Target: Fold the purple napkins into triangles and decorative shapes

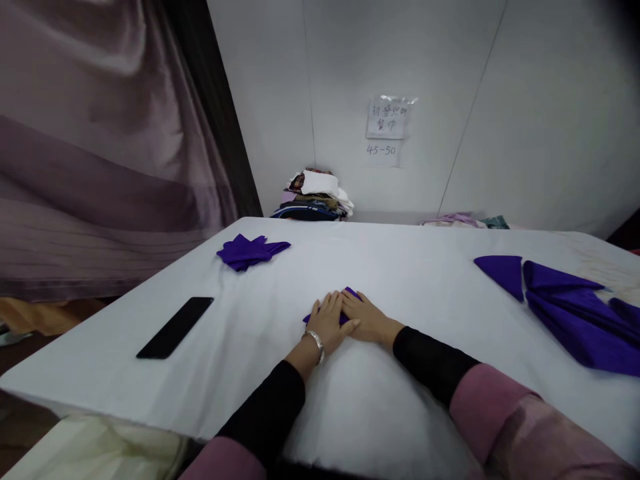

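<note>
Both my hands press down on a small folded purple cloth napkin (353, 292) near the middle of the white-covered table (400, 267). My left hand (329, 323), with a silver bracelet at the wrist, lies flat with its fingers stretched forward and its thumb pointing right. Against it, partly under that thumb, rests my right hand (367, 319), palm down with fingers extended to the left. The two hands cover most of the napkin; only bits of its edge show at the top, between the hands and at the left.
A crumpled purple cloth (245, 252) lies at the far left, with a flat black phone-like slab (176, 328) nearer me. More purple cloths (570, 300) spread at the right. Stacked fabrics (317, 193) stand behind the table; paper signs (387, 120) hang on the wall. A curtain (100, 133) hangs left.
</note>
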The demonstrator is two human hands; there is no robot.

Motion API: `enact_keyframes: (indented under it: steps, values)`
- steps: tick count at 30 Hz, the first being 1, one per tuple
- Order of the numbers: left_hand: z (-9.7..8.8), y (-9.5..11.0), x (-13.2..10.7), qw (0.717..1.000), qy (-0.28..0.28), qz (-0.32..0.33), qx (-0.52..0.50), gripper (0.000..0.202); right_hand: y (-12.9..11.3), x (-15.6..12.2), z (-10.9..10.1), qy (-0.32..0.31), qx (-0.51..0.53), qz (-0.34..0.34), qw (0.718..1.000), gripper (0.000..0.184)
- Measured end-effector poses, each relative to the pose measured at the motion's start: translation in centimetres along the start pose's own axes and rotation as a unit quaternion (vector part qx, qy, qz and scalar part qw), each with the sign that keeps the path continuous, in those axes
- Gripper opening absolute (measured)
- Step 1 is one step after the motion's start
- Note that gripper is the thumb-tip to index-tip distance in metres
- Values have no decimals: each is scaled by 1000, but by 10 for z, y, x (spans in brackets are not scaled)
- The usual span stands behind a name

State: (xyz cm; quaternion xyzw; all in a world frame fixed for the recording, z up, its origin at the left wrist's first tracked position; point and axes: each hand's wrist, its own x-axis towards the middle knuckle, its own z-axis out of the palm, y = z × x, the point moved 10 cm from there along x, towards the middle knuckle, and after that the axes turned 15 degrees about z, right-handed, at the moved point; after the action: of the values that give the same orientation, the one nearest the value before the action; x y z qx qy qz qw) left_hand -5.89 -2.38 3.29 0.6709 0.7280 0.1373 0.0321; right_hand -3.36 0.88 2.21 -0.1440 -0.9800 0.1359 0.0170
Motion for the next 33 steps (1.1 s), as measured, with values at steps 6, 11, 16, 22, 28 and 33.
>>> enact_keyframes:
  steps: [6, 11, 16, 22, 28, 33]
  values:
    - [16, -16, -4, 998, -25, -54, 14, 84, 19, -12, 0, -13, 6, 28, 999, 76]
    - [18, -15, -3, 997, -51, -50, 27, 86, 46, -46, -4, -13, 9, 38, 999, 78]
    - [21, -15, -2, 996, -62, -49, 44, 86, 72, -85, -10, -11, 0, 56, 998, 76]
    - [20, -13, -1, 994, -78, -52, 57, 85, 103, -118, -18, -30, 83, 117, 989, 69]
    - [19, -13, -1, 994, -62, -55, 65, 83, 112, -110, -35, 56, 255, 224, 939, 43]
    - [18, -13, -2, 996, -38, -47, 67, 81, 84, -90, -39, 43, 168, 194, 966, 32]
